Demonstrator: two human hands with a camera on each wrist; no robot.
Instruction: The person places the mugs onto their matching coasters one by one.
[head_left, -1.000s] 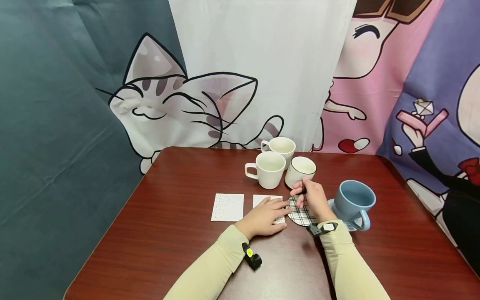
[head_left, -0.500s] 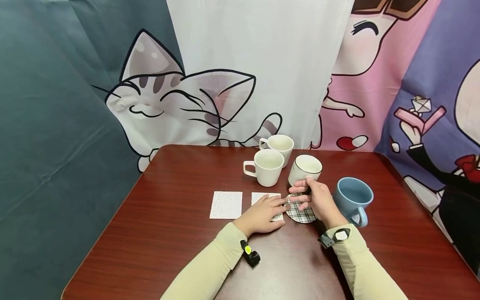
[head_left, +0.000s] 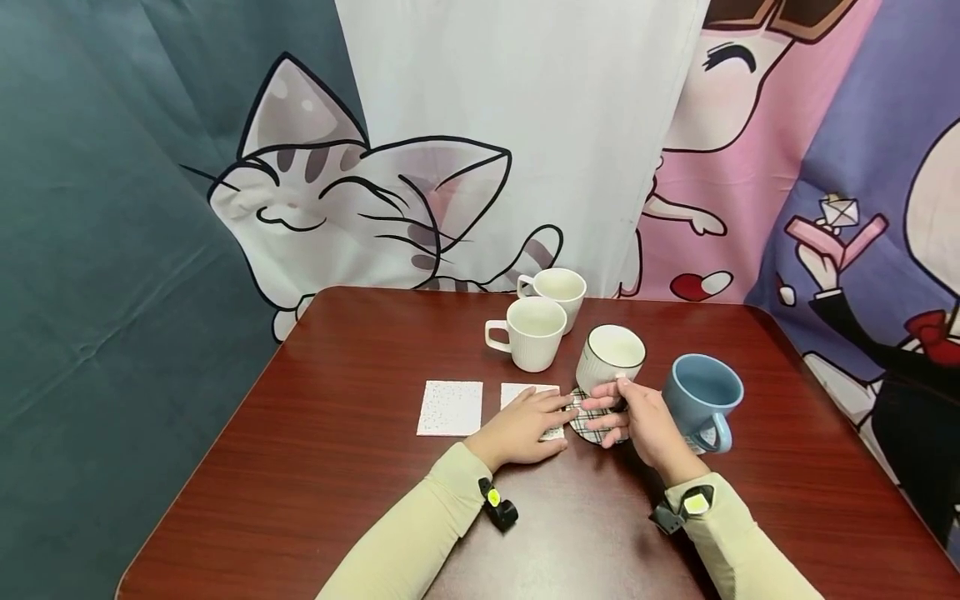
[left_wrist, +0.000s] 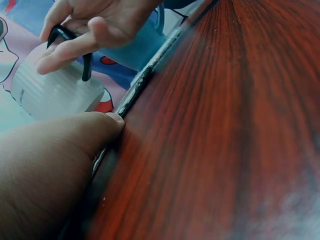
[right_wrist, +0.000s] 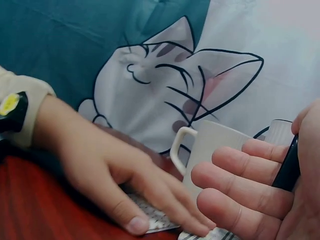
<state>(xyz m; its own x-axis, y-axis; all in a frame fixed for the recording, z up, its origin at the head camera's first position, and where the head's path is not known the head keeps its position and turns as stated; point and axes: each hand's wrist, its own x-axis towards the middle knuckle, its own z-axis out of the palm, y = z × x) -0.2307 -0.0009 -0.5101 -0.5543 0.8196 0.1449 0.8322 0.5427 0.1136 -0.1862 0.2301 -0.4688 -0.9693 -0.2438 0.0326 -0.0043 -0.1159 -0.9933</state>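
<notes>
My right hand (head_left: 651, 423) grips the black handle (left_wrist: 86, 67) of a white ribbed mug (head_left: 606, 360) with a dark rim. Fingers pass through the handle in the left wrist view. The mug leans a little and overlaps the far edge of a round plaid coaster (head_left: 583, 427) in the head view. My left hand (head_left: 527, 429) lies flat with fingers spread, covering much of a white speckled square coaster (head_left: 516, 393). Its fingertips reach the plaid coaster's left edge.
Two white mugs, a nearer one (head_left: 536, 337) and a farther one (head_left: 562, 289), stand behind the coasters. Another speckled square coaster (head_left: 450, 408) lies left of my left hand. A blue mug (head_left: 702, 392) stands on a coaster beside my right hand. A printed cloth hangs behind the table.
The dark-rimmed mug first shifted right, then came nearer to me, over the plaid coaster's far edge. My right hand moved right and back with it. The left hand stayed in place.
</notes>
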